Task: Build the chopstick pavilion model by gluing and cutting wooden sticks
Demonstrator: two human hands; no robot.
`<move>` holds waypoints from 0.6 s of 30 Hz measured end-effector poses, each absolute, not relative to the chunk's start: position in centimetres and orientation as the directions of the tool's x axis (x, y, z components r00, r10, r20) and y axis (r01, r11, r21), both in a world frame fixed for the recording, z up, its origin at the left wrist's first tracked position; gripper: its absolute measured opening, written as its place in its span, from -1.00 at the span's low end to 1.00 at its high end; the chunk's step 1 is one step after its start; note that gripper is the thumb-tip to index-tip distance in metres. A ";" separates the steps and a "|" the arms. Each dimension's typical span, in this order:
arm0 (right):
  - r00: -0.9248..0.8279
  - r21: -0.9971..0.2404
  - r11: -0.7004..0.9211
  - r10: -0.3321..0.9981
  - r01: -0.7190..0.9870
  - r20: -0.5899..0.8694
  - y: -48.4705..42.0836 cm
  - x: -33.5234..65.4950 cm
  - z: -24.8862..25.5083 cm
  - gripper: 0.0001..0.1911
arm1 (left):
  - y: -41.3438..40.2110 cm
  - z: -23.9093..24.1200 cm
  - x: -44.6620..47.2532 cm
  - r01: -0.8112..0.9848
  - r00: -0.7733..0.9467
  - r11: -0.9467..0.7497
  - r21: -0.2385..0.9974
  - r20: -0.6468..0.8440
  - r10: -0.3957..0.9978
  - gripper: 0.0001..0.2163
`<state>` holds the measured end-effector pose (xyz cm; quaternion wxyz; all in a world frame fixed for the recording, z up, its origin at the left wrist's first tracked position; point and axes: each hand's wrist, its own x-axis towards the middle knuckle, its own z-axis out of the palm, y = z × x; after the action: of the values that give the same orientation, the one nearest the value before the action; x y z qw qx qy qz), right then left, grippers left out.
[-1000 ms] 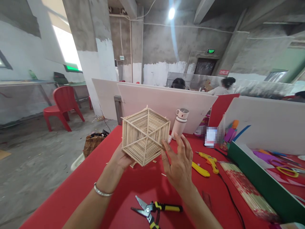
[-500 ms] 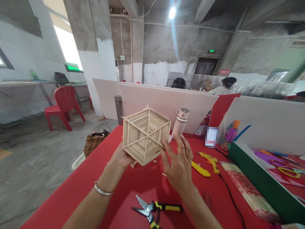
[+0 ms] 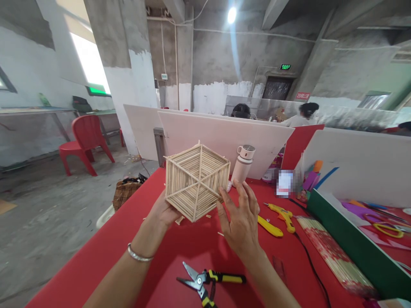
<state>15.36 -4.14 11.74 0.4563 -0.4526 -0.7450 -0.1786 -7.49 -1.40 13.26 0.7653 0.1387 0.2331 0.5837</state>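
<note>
Holding steady over the red bench [image 3: 173, 250], the left hand [image 3: 162, 209] has the hexagonal stick lattice [image 3: 198, 182] by its lower-left edge, raised and facing us, six spokes meeting at the hub. That left grip is closed in from below and behind, most fingers hidden by the lattice. Over to the right hand [image 3: 240, 218] — fingers loosely spread, thumb apart, the index tip at the lower-right edge; whether it presses or merely hovers, I can't tell. Looks a light, fairly stiff thing, dry rather than slippery, though the joints could be fragile; best hold is likely on the thick rim or a palm underneath, sparing the thin spokes and protruding stick ends. Now the containers: the pale pink thermos [image 3: 242, 167] stands upright just behind, lid on, contents hidden. Out right, a clear plastic packet [image 3: 335, 254] lies flat with a bundle of sticks [image 3: 356, 271] inside, near the yellow glue gun [image 3: 282, 216]. And down left, beside the bench — a brown plaid bag [image 3: 126, 196], dark stuff showing at its top, too small to name.
</note>
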 end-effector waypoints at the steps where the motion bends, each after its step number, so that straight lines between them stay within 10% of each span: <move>1: -0.175 -0.145 0.527 0.510 0.837 0.842 -4.1 15.4 11.7 -0.62 | -1.4 13.3 -7.5 -0.829 0.209 0.278 0.485 -0.192 0.959 -0.64; 11: -0.122 -0.176 0.554 0.459 0.814 0.880 -3.9 16.2 11.3 -0.55 | -0.9 14.3 -7.3 -0.807 0.142 0.226 0.546 -0.192 0.971 -0.67; 18: -0.080 -0.226 0.524 0.498 0.821 0.863 -3.8 17.6 10.4 -0.58 | 1.2 19.4 -7.3 -0.625 -0.265 -0.248 0.740 0.097 0.959 -0.86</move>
<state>17.62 -3.79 10.38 0.4982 -0.4600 -0.7169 -0.1621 -7.30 1.20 19.38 0.5367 0.2814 0.2969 0.7380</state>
